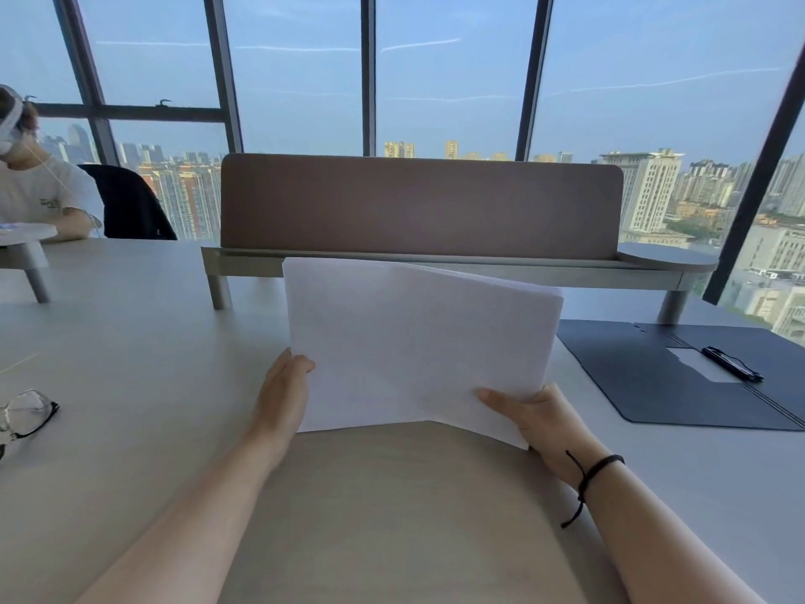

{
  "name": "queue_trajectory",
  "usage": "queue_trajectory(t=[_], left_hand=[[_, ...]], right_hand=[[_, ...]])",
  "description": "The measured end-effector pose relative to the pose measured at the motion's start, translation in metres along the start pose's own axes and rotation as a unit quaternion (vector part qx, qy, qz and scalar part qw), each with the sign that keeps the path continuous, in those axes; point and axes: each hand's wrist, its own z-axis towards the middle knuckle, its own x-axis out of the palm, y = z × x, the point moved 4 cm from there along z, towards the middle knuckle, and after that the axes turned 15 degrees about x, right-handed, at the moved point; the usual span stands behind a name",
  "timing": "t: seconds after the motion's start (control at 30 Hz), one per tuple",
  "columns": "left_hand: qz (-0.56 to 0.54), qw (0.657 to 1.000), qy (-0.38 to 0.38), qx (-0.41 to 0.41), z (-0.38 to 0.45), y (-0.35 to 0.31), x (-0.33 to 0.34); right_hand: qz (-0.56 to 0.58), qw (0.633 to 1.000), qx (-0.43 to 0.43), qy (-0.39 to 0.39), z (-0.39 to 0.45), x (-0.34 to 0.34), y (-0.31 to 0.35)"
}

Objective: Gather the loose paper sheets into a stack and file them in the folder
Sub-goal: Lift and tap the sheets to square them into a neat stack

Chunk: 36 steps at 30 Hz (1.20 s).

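Observation:
A bundle of white paper sheets (409, 342) is held up above the middle of the table, the sheets skewed so their edges do not line up. My left hand (283, 394) grips the bundle's left edge. My right hand (536, 420), with a black cord on its wrist, holds the lower right corner, thumb on top. A dark blue folder (644, 377) lies open and flat on the table to the right, apart from the paper. A black pen (732, 364) rests on the folder beside a white label.
A brown divider screen (418, 207) on a raised shelf stands behind the paper. Eyeglasses (26, 414) lie near the table's left edge. Another person (39, 189) sits at the far left by a black chair. Windows run along the back.

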Motion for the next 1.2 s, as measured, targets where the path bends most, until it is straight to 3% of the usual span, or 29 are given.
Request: queue_trajectory(t=[0.2,0.27,0.33,0.4,0.43,0.53,0.6,0.7,0.93,1.07,1.2], left_hand=[[0.067,0.998,-0.001,0.016,0.002,-0.011,-0.003],[0.151,0.983,-0.033,0.104,0.008,-0.035,-0.011],[0.254,0.935,-0.034,0.244,0.014,-0.077,-0.013],[0.315,0.879,0.031,0.355,0.013,-0.123,-0.003],[0.311,0.869,0.079,0.377,0.014,-0.141,0.003],[0.219,0.896,0.198,0.333,0.018,-0.174,0.016],[0.13,0.932,0.207,0.267,0.022,-0.179,0.017],[0.047,0.957,0.208,0.194,0.016,-0.167,0.016],[-0.046,0.987,0.068,0.136,-0.017,-0.108,0.026],[-0.111,0.989,0.017,0.097,-0.029,-0.09,0.028],[-0.145,0.982,0.034,0.118,-0.028,-0.099,0.03]], right_hand=[[-0.036,0.997,-0.034,-0.064,-0.007,-0.013,0.026],[-0.1,0.989,-0.072,-0.083,-0.013,-0.021,0.052],[-0.187,0.97,-0.128,-0.09,-0.022,-0.027,0.087],[-0.278,0.94,-0.179,-0.085,-0.036,-0.024,0.125],[-0.313,0.925,-0.199,-0.081,-0.044,-0.022,0.143],[-0.369,0.892,-0.25,-0.078,-0.069,-0.013,0.19],[-0.367,0.886,-0.271,-0.08,-0.079,-0.013,0.211],[-0.29,0.913,-0.28,-0.069,-0.081,-0.019,0.222],[0.031,0.982,-0.188,0.007,-0.058,-0.015,0.168],[0.047,0.991,-0.119,0.03,-0.047,0.01,0.109],[0.086,0.988,-0.126,0.02,-0.045,0.019,0.093]])
